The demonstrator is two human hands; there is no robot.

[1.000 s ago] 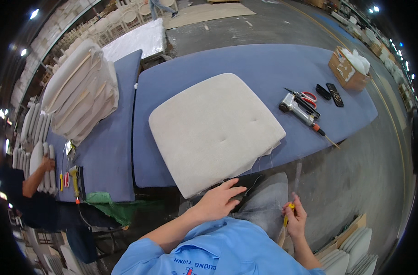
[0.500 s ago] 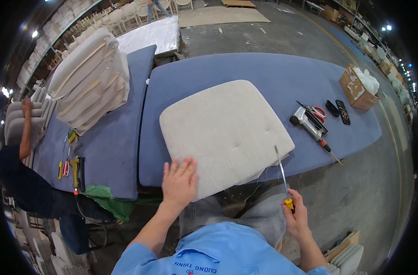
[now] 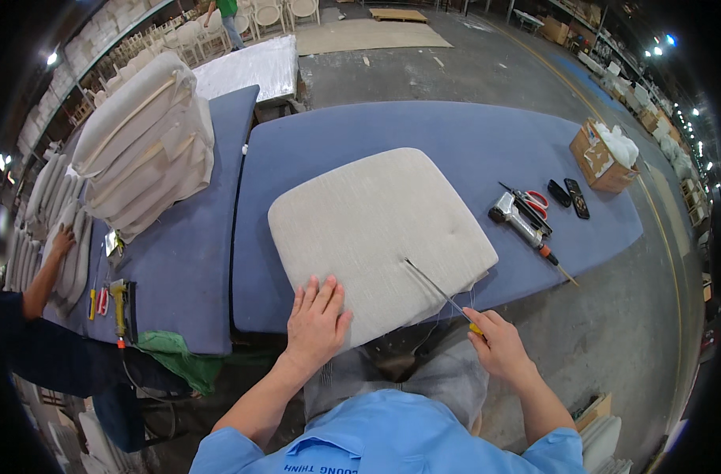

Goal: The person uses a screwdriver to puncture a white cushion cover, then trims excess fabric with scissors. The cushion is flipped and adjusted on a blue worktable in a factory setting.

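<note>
A light grey fabric seat cushion (image 3: 384,213) lies on the blue padded table, its near edge overhanging toward my lap. Loose threads hang from its near right edge. My left hand (image 3: 317,320) rests flat on the cushion's near left corner, fingers stretched out. In my right hand (image 3: 498,344) is the yellow handle of a long-shafted screwdriver (image 3: 439,288), fingers wrapped round it. Its shaft slants across the cushion, and the tip is at a small dimple near the middle. Whether the tip presses into the fabric I cannot tell.
Right of the cushion lie a staple gun (image 3: 522,221), red-handled scissors (image 3: 536,204) and a black remote-like device (image 3: 577,197). A cardboard box (image 3: 601,162) stands at the far right. On the left table (image 3: 182,261) are stacked covers (image 3: 151,150) and another staple gun (image 3: 122,308); a co-worker's hand (image 3: 62,241) touches cushions there.
My right hand has swung the screwdriver left, its tip moving from the cushion's right corner to the dimple near the middle. My left hand stays on the cushion. The view has shifted slightly.
</note>
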